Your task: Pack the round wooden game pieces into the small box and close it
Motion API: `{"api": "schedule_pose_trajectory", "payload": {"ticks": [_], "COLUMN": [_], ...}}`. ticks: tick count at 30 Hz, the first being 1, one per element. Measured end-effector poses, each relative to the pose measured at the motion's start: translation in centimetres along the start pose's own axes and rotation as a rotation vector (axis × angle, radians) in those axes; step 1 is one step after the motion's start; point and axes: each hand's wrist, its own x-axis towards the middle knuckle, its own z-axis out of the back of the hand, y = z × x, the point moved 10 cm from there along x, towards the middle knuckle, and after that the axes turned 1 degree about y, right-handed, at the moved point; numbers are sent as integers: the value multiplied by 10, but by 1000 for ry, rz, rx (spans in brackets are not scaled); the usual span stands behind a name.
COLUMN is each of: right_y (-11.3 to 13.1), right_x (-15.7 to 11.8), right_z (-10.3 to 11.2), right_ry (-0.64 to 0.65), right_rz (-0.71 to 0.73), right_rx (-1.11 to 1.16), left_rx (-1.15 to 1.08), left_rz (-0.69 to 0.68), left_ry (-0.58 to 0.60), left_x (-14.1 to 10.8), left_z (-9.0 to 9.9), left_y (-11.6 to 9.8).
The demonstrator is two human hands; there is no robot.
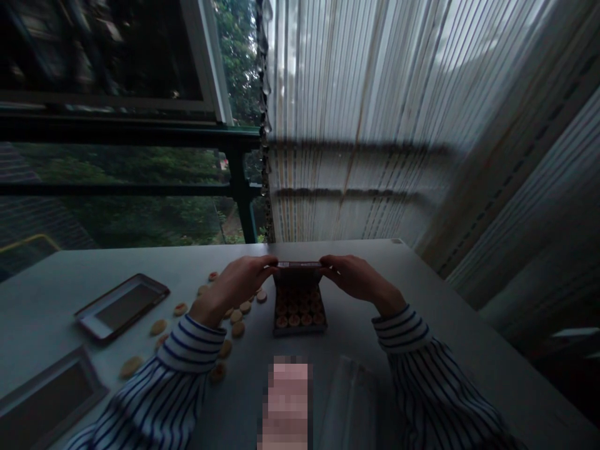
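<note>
Rows of round wooden pieces [300,306], marked like Chinese chess pieces, fill a shallow dark box [300,331] in the middle of the table. A box lid [299,275] is tilted up at the far side of the box, partly over its back rows. My left hand [241,278] pinches the lid's left end. At its right end my right hand [354,278] grips the same lid between thumb and fingers. More loose pieces [238,329] lie scattered around and beneath my left forearm, some partly hidden by it.
To the left on the white table [356,350] lie a rectangular tray-like lid [122,306] and another rectangular frame-edged tray [51,400]. A clear plastic sleeve [349,400] is near the front. Beyond the table are a railing [241,187] and a striped curtain [375,112].
</note>
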Motion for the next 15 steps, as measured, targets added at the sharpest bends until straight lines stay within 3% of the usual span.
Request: {"api": "schedule_pose_trajectory", "payload": {"ticks": [15], "right_y": [9], "right_x": [-15], "right_z": [-2], "right_ry": [-56], "right_rz": [-28], "right_rx": [-21], "left_rx": [25], "left_rz": [89], "left_ry": [-53], "left_x": [-18], "left_z": [1], "left_y": [-4]}}
